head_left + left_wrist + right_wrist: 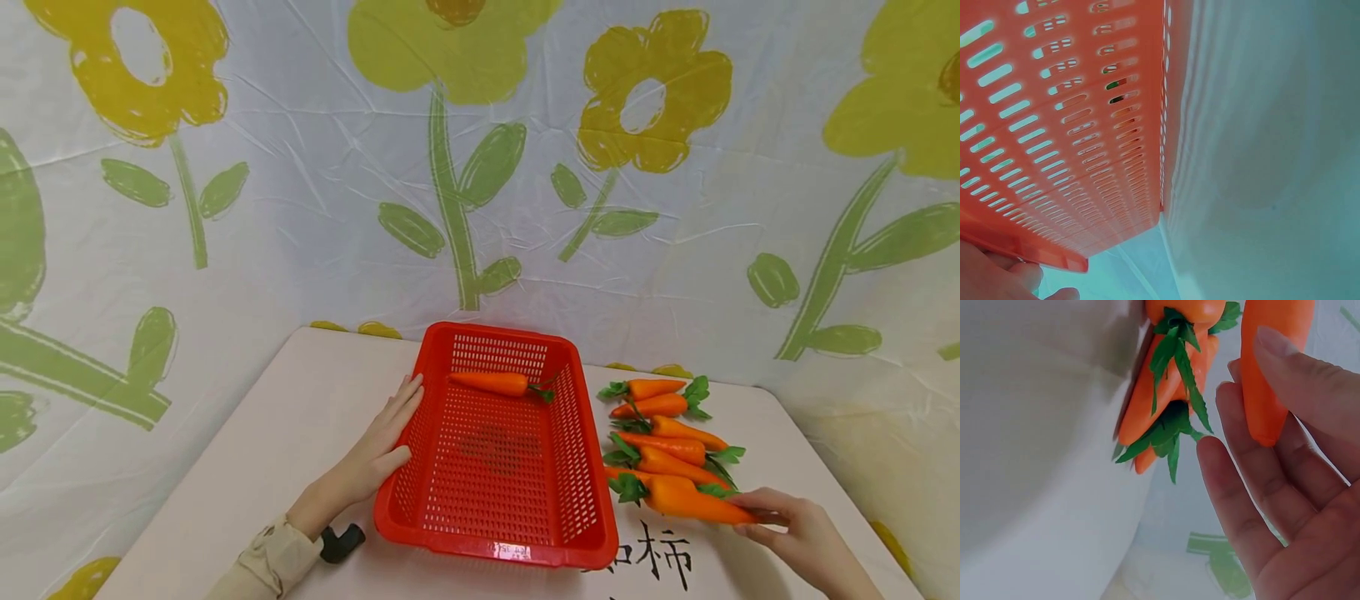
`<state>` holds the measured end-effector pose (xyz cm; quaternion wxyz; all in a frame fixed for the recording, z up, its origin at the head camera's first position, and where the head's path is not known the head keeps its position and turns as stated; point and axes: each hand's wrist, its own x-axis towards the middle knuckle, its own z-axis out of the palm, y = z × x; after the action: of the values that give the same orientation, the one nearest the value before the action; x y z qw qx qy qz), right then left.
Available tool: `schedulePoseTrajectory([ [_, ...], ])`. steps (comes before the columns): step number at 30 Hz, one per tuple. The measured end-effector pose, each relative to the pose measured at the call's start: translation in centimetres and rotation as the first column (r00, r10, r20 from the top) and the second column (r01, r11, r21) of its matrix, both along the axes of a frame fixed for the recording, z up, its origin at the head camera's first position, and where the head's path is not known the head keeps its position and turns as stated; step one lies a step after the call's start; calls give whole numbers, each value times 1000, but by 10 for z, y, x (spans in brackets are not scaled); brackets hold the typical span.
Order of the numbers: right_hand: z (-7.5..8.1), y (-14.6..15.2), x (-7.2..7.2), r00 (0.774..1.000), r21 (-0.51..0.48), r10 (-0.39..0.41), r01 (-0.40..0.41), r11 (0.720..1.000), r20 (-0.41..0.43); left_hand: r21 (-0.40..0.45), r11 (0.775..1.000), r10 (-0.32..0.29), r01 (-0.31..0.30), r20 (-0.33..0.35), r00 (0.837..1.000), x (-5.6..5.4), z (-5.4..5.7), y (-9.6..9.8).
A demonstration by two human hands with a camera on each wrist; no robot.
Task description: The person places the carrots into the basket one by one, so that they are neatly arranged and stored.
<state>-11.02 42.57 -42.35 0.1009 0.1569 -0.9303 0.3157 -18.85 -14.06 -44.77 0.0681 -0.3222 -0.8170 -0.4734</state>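
Flower-print backdrop (337, 183) behind desk (300, 417). Red perforated basket (495, 508): one carrot (491, 383) at 12 o'clock. Left grip (371, 454) straight-fingered against 9 o'clock rim; right grip (802, 533) pinches second carrot (686, 500), 3 o'clock, near carrot row (667, 447).

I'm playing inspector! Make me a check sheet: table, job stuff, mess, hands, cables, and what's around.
Surface: pale table, black writing on it.
Job's things: red basket with one carrot inside; more carrots bunched to its right.
Clutter: black thing by the left sleeve; can't tell what.
Grippers: left hand touches the basket; right hand pinches another carrot by its narrow end.
Cables: nothing seen.
Surroundings: flowered cloth behind and at both sides.
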Motion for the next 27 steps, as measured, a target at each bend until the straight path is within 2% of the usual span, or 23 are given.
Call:
schedulePoseTrajectory([
  [6, 4, -8, -3, 997, 9, -41, 42, 999, -59, 2, 1000, -5, 5, -13, 1000, 0, 0, 1],
  [13, 14, -13, -7, 995, 28, -72, 75, 997, -73, -3, 1000, -10, 9, -40, 999, -1, -1, 0],
  [20, 25, -23, -11, 985, 95, -155, 161, 982, -70, -6, 1000, -7, 6, -42, 999, -1, -2, 0],
  [23, 25, -27, -14, 984, 73, -144, 152, 986, -106, -6, 1000, -3, 3, -39, 999, -1, -2, 0],
  [27, 24, -32, -18, 975, -5, -107, 108, 994, -194, -7, 1000, -1, 1, -40, 999, -1, -2, 0],
])
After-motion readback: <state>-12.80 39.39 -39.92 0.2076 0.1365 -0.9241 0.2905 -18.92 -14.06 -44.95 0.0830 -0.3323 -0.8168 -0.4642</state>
